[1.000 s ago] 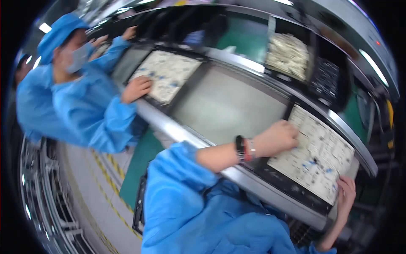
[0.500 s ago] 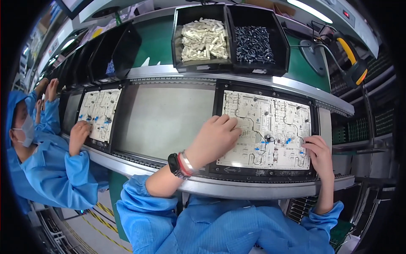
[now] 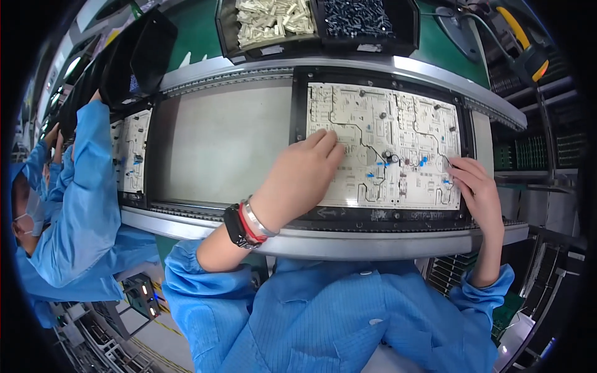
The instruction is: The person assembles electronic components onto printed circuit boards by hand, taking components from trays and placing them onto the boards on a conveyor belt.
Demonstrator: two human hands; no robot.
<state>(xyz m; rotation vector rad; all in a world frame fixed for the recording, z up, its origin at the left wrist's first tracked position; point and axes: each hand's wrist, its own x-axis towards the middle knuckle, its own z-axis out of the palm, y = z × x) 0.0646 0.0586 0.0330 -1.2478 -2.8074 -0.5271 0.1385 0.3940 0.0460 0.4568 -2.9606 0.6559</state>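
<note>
A white circuit board (image 3: 348, 193) with black and blue components lies in a black frame (image 3: 336, 217) on the metal track in front of me. My left hand (image 3: 301, 171) is over the board's left part, its fingers bent and pressed together, tips down at the surface. Whatever those fingers may hold is hidden under them. At the board's right edge, my right hand (image 3: 482, 186) has its thumb and fingertips closed near a black wire line and a blue component. I cannot make out anything between them.
Behind the track stand a black bin of cream connector-like parts (image 3: 273, 22) and a bin of dark small parts (image 3: 357, 18). A yellow-black handheld scanner (image 3: 522, 46) hangs at the back right. A co-worker in blue (image 3: 81, 193) reaches toward black bins (image 3: 140, 56) beside another board (image 3: 134, 140).
My view has tipped down, so the track and bins sit higher in the picture. Both my hands stay at the same board areas. The co-worker's arm has lifted from the board toward the bins.
</note>
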